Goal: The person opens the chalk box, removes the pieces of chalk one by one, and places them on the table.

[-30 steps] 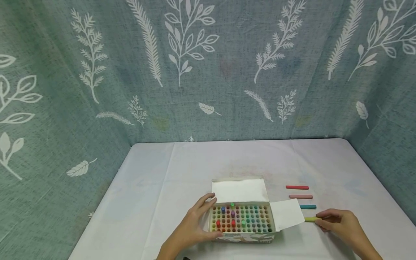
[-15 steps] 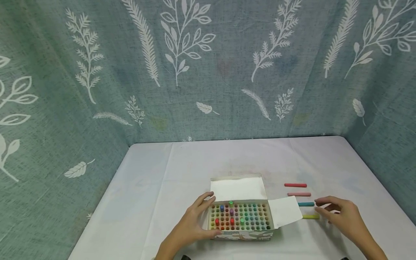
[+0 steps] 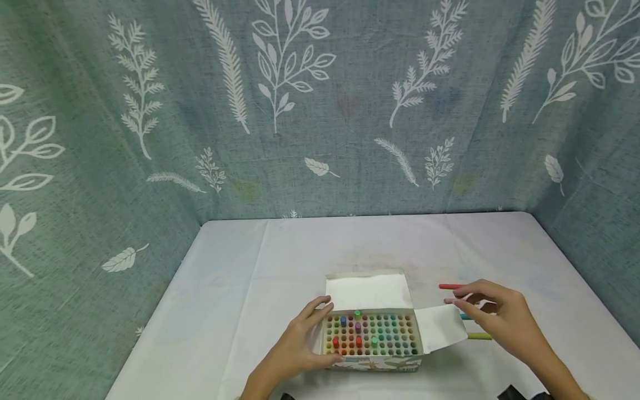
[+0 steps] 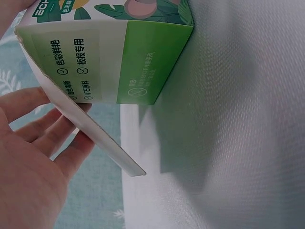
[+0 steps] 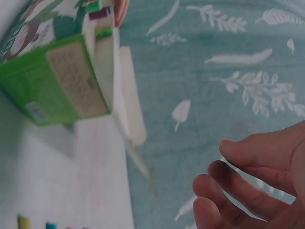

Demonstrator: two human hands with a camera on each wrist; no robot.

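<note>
An opened chalk box [image 3: 372,364] with a perforated holder stands on the table, with several coloured chalk sticks [image 3: 359,342] upright in its holes. My left hand [image 3: 300,341] grips the box's left end, thumb at the front edge; in the left wrist view its fingers [image 4: 76,150] lie behind a raised flap [image 4: 102,143]. My right hand [image 3: 505,316] is over the right ends of a red chalk [image 3: 450,286] and a pink chalk [image 3: 449,300]. In the right wrist view nothing shows between its loosely bent fingers. Nearer lie a teal chalk [image 3: 466,316] and a yellow-green chalk [image 3: 479,336].
The box's back lid [image 3: 370,293] stands raised, and a white side flap [image 3: 441,329] sticks out to the right, partly over the nearer chalks. A white cloth covers the table [image 3: 240,311]. Grey-green leaf-print curtains [image 3: 310,111] enclose the far side and both sides.
My right hand has let go of the yellow-green chalk and moved away from me, past the teal chalk, to the pink and red ones. The left hand stays on the box.
</note>
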